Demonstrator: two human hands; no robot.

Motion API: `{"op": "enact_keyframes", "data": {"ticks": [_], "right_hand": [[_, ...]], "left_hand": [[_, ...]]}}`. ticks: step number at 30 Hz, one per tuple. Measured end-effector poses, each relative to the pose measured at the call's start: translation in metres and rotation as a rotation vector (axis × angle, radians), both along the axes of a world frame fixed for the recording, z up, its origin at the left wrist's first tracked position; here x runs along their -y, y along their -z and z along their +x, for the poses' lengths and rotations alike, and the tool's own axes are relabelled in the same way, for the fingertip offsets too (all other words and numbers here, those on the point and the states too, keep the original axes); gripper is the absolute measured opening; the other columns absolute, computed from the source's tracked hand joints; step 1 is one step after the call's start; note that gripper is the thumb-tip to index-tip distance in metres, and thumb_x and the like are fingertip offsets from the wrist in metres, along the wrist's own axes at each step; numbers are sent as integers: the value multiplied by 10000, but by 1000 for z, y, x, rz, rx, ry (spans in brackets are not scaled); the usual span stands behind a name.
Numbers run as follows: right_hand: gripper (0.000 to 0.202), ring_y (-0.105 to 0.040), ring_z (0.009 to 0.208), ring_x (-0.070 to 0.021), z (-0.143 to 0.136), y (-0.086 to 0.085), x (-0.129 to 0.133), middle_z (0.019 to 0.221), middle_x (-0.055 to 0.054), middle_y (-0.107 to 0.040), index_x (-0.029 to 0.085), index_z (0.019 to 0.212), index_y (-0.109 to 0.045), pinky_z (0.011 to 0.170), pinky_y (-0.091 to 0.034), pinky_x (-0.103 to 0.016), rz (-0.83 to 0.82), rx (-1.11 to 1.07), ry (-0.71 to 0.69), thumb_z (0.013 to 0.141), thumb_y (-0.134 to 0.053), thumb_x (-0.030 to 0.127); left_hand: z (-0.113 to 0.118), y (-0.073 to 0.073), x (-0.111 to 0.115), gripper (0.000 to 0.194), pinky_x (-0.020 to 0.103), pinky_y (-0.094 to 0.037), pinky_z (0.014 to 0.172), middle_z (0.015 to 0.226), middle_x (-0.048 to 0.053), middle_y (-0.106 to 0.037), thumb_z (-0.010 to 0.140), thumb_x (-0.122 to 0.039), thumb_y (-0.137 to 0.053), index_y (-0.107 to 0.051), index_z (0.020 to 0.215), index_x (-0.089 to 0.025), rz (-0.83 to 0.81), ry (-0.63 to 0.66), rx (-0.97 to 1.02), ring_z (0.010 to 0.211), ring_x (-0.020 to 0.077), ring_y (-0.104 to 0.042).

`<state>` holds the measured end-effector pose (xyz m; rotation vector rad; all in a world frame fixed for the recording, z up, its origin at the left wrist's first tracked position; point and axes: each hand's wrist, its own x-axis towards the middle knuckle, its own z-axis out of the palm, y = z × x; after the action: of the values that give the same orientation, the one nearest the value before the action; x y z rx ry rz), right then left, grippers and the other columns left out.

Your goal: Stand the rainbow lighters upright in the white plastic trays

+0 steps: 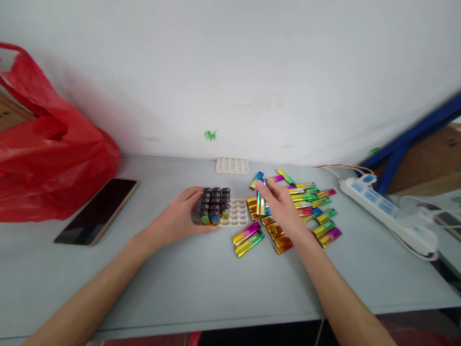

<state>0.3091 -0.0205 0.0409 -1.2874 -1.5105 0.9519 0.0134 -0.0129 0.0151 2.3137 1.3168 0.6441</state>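
My left hand [183, 213] is curved round the left side of a white tray [239, 213] with rows of holes, its thumb along the front and its fingers at the back. Several lighters with black tops [216, 199] stand upright in the tray's left part; the holes on its right side show bare. Between the thumb and fingers of my right hand [279, 202] is a shiny blue-and-gold lighter [260, 204], held upright just right of the tray. Under and around that hand lies a pile of metallic lighters [306, 198]. Two more lighters [248, 239] lie in front of the tray.
A second white tray [232, 165] lies against the wall. To the left are a phone [97, 211] and a red plastic bag [54, 139]. A white power strip [389, 214] with cables runs along the right, near a blue metal frame [414, 139] and a cardboard box [425, 161].
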Motion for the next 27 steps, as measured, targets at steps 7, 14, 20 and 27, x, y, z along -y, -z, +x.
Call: {"op": "enact_keyframes", "data": {"ticks": [7, 14, 20, 27], "right_hand": [[464, -403, 473, -110, -16, -7, 12, 623, 102, -459, 261, 992, -570, 459, -395, -236, -252, -345, -300, 1005, -605, 724], [635, -243, 485, -76, -29, -6, 15, 610, 103, -357, 249, 779, -487, 439, -198, -220, -383, -371, -234, 868, -684, 845], [696, -278, 434, -110, -37, 8, 15, 452, 56, -313, 272, 539, -345, 457, -218, -289, -371, -142, -68, 989, -457, 791], [605, -409, 469, -134, -38, 12, 14, 443, 19, -409, 263, 483, -416, 549, -305, -305, -219, 99, 22, 1010, -361, 557]], "left_hand": [[-2, 4, -1, 812, 566, -544, 1193, 1413, 175, -692, 700, -718, -895, -689, 1291, -201, 31, 20, -8, 1320, 406, -675], [-3, 5, -1, 877, 555, -520, 1215, 1429, 188, -688, 690, -740, -896, -673, 1330, -185, 20, 8, -6, 1347, 399, -660], [-1, 4, -1, 861, 560, -520, 1216, 1433, 187, -696, 657, -742, -909, -697, 1295, -204, 9, -1, 3, 1354, 409, -662], [-2, 6, -2, 797, 582, -541, 1209, 1423, 183, -704, 647, -683, -934, -707, 1261, -229, 24, 9, 19, 1341, 436, -666]]}}
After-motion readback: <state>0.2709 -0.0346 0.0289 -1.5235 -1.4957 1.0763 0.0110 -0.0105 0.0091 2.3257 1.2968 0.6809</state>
